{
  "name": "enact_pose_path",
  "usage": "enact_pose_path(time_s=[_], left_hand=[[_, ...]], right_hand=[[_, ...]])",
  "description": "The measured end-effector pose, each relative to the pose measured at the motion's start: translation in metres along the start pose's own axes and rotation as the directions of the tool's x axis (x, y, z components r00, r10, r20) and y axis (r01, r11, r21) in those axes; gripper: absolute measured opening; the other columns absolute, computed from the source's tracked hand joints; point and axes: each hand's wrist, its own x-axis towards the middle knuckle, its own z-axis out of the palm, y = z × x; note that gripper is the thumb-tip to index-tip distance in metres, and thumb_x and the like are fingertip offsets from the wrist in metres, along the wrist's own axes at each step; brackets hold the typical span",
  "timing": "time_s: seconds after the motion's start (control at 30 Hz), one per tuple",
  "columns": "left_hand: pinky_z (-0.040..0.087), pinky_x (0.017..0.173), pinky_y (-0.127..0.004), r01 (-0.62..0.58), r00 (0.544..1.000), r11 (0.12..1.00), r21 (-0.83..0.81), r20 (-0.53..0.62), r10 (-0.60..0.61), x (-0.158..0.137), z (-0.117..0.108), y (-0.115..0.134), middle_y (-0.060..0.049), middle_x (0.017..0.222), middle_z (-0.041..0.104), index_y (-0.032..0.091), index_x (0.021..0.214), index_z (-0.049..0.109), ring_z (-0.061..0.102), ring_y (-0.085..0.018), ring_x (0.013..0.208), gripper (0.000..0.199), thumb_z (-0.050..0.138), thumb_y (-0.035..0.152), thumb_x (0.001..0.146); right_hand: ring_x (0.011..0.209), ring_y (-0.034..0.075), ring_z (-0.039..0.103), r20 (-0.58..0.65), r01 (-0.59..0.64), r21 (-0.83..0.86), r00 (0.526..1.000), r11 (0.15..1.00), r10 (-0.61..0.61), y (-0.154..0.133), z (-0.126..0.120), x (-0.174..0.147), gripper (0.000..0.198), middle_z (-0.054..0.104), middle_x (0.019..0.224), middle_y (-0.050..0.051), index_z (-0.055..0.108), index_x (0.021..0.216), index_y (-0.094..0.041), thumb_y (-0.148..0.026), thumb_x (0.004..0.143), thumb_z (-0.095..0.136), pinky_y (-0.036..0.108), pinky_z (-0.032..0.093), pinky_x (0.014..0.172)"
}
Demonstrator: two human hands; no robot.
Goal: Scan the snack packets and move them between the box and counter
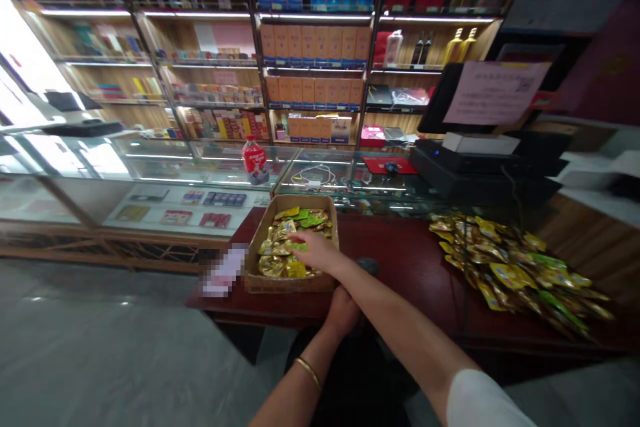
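A cardboard box [259, 238] stands on the dark red table [400, 260] and holds several gold and green snack packets [286, 227]. My right hand [316, 250] reaches into the box from the right, palm down, fingers resting on the packets. Whether it grips one is hidden. My left hand [343, 312], with a gold bangle [308, 371] on the wrist, sits at the table's near edge, just below the box's right corner, fingers curled.
A heap of gold, yellow and green packets [515, 270] lies on the table's right part. Behind stands a glass counter [210, 167] with a red-labelled bottle [255, 161] and a black cash register [475, 160]. Shelves of boxed goods [315, 47] fill the back wall. Grey floor lies at left.
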Motion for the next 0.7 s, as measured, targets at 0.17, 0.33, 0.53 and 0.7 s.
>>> enact_pose_path(time_s=[0.17,0.33,0.53,0.7], left_hand=[[0.038,0.034,-0.021,0.01,1.0,0.995,0.104,-0.003,-0.01,0.002,0.006,-0.002,0.005,0.052,0.054,0.018,0.089,0.055,0.049,-0.012,0.036,0.044,0.067,0.058,0.077],[0.038,0.032,-0.02,0.03,0.999,0.992,0.12,-0.022,-0.028,0.0,0.008,0.002,0.005,0.054,0.054,0.017,0.09,0.056,0.049,-0.011,0.037,0.049,0.067,0.063,0.075],[0.036,0.032,-0.019,0.024,0.999,0.991,0.129,-0.04,-0.019,0.0,0.008,0.003,0.005,0.053,0.054,0.018,0.087,0.055,0.049,-0.011,0.037,0.048,0.068,0.062,0.074],[0.037,0.032,-0.018,0.021,0.998,0.99,0.138,-0.054,-0.014,0.0,0.009,0.003,0.006,0.052,0.053,0.018,0.087,0.054,0.049,-0.01,0.036,0.047,0.069,0.061,0.074]], right_hand=[[0.113,0.023,0.064,-0.323,-0.345,-0.259,0.911,0.902,0.256,0.082,-0.093,-0.071,0.027,0.066,0.126,0.007,0.065,0.12,-0.018,-0.033,0.097,0.062,0.048,0.051,0.099],[0.14,0.041,0.039,-0.579,-0.692,-0.431,0.704,0.578,0.411,0.158,-0.151,-0.153,0.026,0.058,0.138,0.022,0.068,0.115,-0.008,-0.014,0.091,0.06,0.071,0.018,0.114],[0.15,0.036,0.024,-0.623,-0.708,-0.568,0.703,0.421,0.343,0.189,-0.157,-0.195,0.046,0.054,0.144,0.025,0.071,0.115,-0.008,0.0,0.086,0.037,0.069,0.008,0.115],[0.147,0.039,0.027,-0.632,-0.686,-0.615,0.724,0.39,0.277,0.197,-0.179,-0.206,0.042,0.057,0.14,0.027,0.075,0.103,-0.006,0.001,0.084,0.038,0.071,0.008,0.113]])
